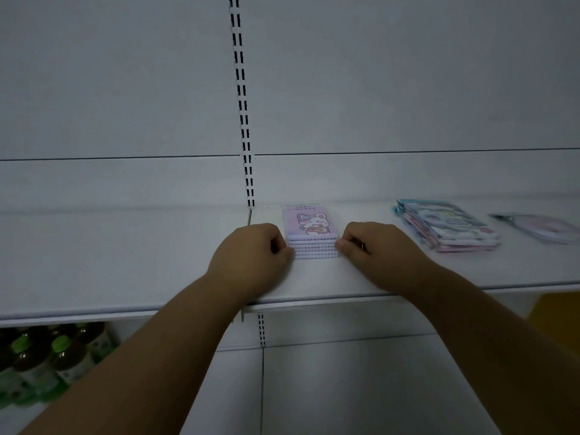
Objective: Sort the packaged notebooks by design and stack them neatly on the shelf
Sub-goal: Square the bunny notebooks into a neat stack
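Partly sorted. Pink-lilac stack of packaged spiral notebooks with cat cover (311, 234) squared up near back edge of white metal shelf (125, 265), by the upright. Left hand (251, 249) and right hand (376, 246) flank it, fingers curled, tips pinching its side edges at the coils. Still loose: slanted blue-pink glossy pile (448, 226) further right, one flat pale packet (539, 227) near right edge. Plastic wrap looks slippery, probably slides.

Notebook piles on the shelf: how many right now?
3: a pink stack between both hands, a mixed pile to its right, and a single pack at far right. More may lie out of frame.
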Action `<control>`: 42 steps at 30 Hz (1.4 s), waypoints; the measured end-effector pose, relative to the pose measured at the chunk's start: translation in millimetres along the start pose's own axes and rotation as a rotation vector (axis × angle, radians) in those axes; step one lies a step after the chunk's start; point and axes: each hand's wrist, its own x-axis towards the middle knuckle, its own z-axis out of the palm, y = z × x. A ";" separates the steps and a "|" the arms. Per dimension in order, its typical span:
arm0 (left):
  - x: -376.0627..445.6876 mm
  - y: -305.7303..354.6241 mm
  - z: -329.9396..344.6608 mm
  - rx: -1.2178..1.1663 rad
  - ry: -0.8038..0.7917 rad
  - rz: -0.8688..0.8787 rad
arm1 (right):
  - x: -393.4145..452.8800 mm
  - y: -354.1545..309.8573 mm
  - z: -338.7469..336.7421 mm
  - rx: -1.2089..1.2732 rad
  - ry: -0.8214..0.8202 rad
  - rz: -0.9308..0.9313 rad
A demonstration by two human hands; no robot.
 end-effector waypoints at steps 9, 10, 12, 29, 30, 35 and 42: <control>0.4 2.0 3.4 0.056 -0.007 -0.015 | 1.1 3.1 1.5 0.021 -0.038 0.004; 0.4 2.5 3.7 0.069 -0.009 -0.012 | 1.2 3.4 1.5 0.030 -0.035 0.012; 0.9 4.0 3.7 0.089 -0.007 -0.008 | 1.8 3.7 1.4 0.039 -0.033 0.020; 2.8 4.3 0.1 0.060 0.053 -0.009 | 1.0 -5.4 -4.2 0.035 0.004 0.038; 3.2 5.2 -0.4 0.054 0.062 0.004 | 1.2 -6.6 -4.4 0.012 0.010 0.026; 21.4 3.1 -0.7 0.160 -0.050 0.025 | 6.0 -8.7 -5.1 0.091 -0.005 0.096; 64.0 -2.6 -3.5 0.157 -0.293 -0.026 | 51.0 2.6 -15.4 0.331 -0.194 0.293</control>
